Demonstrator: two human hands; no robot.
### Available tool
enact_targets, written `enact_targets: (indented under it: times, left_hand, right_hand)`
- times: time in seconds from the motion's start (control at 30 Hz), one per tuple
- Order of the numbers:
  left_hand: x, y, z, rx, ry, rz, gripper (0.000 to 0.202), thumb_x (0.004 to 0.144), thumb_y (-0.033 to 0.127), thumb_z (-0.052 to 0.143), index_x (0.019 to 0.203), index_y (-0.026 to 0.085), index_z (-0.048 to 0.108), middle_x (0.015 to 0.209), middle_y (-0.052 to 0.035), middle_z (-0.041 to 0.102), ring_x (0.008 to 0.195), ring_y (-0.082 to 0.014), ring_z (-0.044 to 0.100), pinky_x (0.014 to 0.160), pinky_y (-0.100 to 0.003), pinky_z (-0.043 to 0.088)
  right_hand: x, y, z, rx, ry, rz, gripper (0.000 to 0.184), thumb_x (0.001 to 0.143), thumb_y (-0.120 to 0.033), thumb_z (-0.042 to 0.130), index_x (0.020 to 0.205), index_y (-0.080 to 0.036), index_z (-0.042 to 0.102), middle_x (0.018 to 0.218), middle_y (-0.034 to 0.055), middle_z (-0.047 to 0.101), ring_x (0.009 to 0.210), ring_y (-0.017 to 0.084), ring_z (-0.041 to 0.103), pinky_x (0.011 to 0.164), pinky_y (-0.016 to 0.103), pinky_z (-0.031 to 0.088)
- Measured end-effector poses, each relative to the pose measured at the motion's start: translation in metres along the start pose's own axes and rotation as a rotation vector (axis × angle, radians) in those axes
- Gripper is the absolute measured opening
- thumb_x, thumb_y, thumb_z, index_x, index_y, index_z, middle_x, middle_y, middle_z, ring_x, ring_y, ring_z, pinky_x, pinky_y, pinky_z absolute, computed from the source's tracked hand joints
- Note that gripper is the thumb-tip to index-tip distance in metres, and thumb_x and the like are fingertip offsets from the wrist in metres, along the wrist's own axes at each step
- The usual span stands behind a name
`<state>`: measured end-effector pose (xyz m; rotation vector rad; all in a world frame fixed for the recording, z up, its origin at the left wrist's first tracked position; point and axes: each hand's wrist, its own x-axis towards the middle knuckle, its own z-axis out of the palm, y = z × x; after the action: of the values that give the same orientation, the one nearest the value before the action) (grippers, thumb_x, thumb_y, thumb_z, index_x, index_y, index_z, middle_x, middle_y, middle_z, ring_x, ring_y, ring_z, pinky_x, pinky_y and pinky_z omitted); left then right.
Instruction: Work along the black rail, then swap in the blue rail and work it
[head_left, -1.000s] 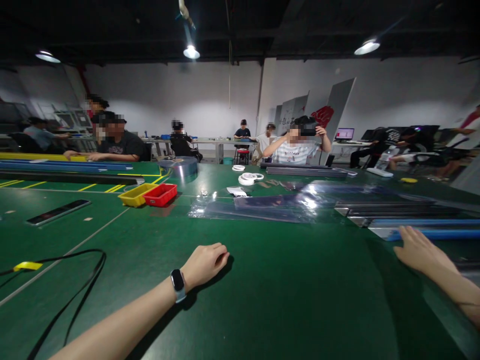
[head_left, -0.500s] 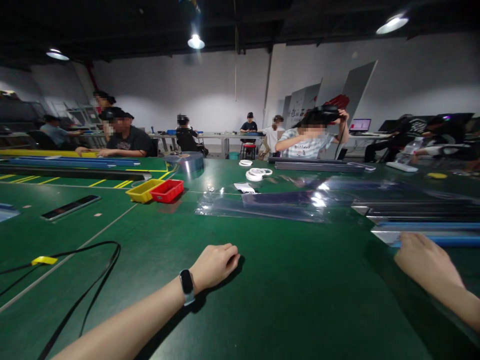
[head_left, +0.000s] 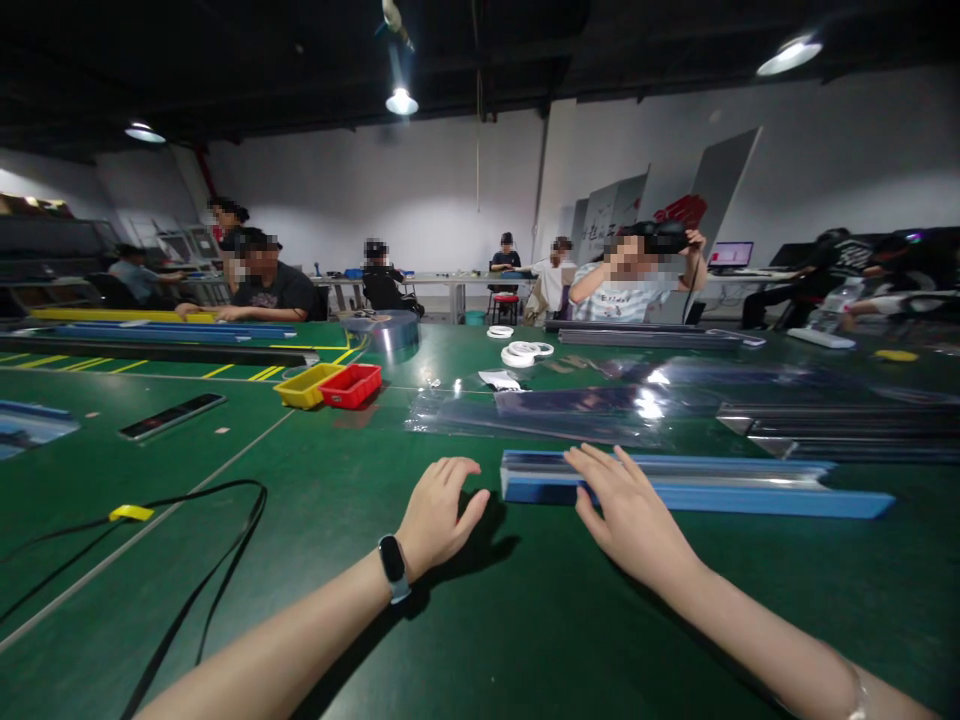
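A length of blue-filmed metal profile lies across the green table in front of me, its channel facing up. My right hand is on it near its left end, fingers over the channel and thumb against the near side. Just left of that end, my left hand hovers by the table with fingers apart and thumb out. Nothing is in it, and a gap separates it from the profile.
Dark profiles lie at right, behind the blue one. Clear plastic film, white tape rolls, a yellow bin and a red bin stand beyond. A phone and black cable lie left. People sit around.
My right hand has come from the far right to the middle, bringing the blue profile left with it. The fingers of my left hand have spread from a loose curl.
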<state>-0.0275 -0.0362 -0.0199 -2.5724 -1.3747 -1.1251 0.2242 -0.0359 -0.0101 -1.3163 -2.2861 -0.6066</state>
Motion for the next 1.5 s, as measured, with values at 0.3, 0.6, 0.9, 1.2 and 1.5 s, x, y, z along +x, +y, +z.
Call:
enact_targets:
  times: [0.3,0.6,0.9,1.2,1.5]
  left_hand:
    - [0.002,-0.008,0.005,-0.022,0.080,-0.074,0.026,0.085,0.031,0.038,0.107,0.019,0.047,0.111,-0.0068,0.052,0.104,-0.0198,0.045,0.089,-0.038,0.034]
    - [0.003,-0.022,0.013,-0.063,0.194,-0.243,0.023,0.086,0.030,0.036,0.105,0.020,0.046,0.109,-0.0060,0.051,0.104,-0.0184,0.045,0.091,-0.037,0.032]
    - [0.005,-0.043,0.018,-0.262,0.283,-0.455,0.026,0.088,0.034,0.030,0.100,0.021,0.049,0.099,-0.0043,0.055,0.095,-0.0173,0.050,0.086,-0.033,0.037]
    - [0.006,-0.042,0.017,-0.274,0.290,-0.434,0.025,0.088,0.033,0.032,0.099,0.021,0.050,0.097,-0.0039,0.054,0.093,-0.0160,0.050,0.084,-0.032,0.038]
    - [0.006,-0.047,0.021,-0.258,0.337,-0.409,0.024,0.088,0.032,0.031,0.097,0.020,0.051,0.097,-0.0037,0.052,0.094,-0.0153,0.048,0.085,-0.032,0.038]
  right_hand:
    - [0.059,0.107,0.070,0.181,-0.312,0.340,0.038,0.078,-0.033,0.042,0.110,-0.017,0.054,0.108,0.0074,0.058,0.099,0.020,0.053,0.085,0.031,0.040]
    - [0.062,0.142,0.110,0.236,-0.440,0.430,0.039,0.068,-0.035,0.055,0.105,-0.022,0.059,0.102,0.0030,0.062,0.089,0.020,0.059,0.078,0.027,0.043]
    - [0.059,0.139,0.112,0.195,-0.380,0.430,0.027,0.079,-0.034,0.040,0.085,-0.024,0.065,0.082,0.0029,0.067,0.076,0.017,0.061,0.066,0.023,0.041]
    - [0.058,0.121,0.093,0.031,-0.168,0.422,0.030,0.086,-0.028,0.025,0.092,-0.017,0.053,0.074,0.0078,0.063,0.066,0.019,0.058,0.063,0.029,0.037]
    - [0.045,0.115,0.067,0.040,-0.070,0.306,0.018,0.080,-0.022,0.035,0.087,-0.018,0.051,0.078,0.0040,0.061,0.075,0.017,0.056,0.073,0.027,0.037]
